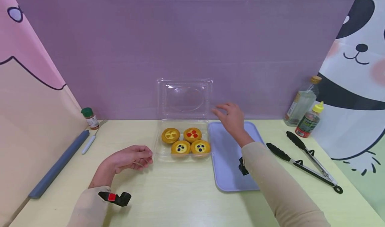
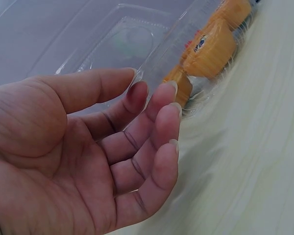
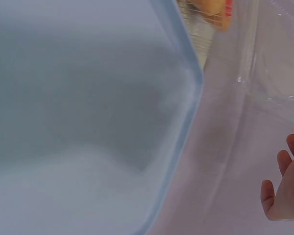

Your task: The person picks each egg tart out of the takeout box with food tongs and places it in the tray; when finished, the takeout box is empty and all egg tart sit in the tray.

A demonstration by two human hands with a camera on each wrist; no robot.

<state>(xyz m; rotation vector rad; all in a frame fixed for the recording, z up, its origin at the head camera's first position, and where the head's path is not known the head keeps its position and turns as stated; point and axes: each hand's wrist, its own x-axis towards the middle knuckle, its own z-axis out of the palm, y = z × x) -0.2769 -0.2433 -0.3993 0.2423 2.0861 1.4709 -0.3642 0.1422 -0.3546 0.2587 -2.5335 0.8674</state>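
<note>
A clear plastic box [image 1: 159, 150] stands with its lid [image 1: 184, 98] raised at the back. Inside lie several egg tarts [image 1: 181, 147], two with dark dots, one with red pieces, one with yellow pieces. The left hand [image 1: 129, 158] is at the box's left front edge; in the left wrist view the thumb and index finger of the left hand [image 2: 108, 142] pinch the clear rim. Above the back of the blue tray [image 1: 222, 173], the right hand [image 1: 231, 118] is raised beside the lid, thumb and fingers apart with nothing between them; the right wrist view shows its fingers [image 3: 284, 161] loosely bent.
On the right are black-handled tongs [image 1: 312, 173], a glass bottle [image 1: 302, 103] and a yellow-capped bottle [image 1: 308, 122]. On the left lie a green-capped jar [image 1: 90, 118], a fork [image 1: 89, 144] and a dark blue roll [image 1: 60, 163]. A purple backdrop [image 1: 186, 36] rises behind the table.
</note>
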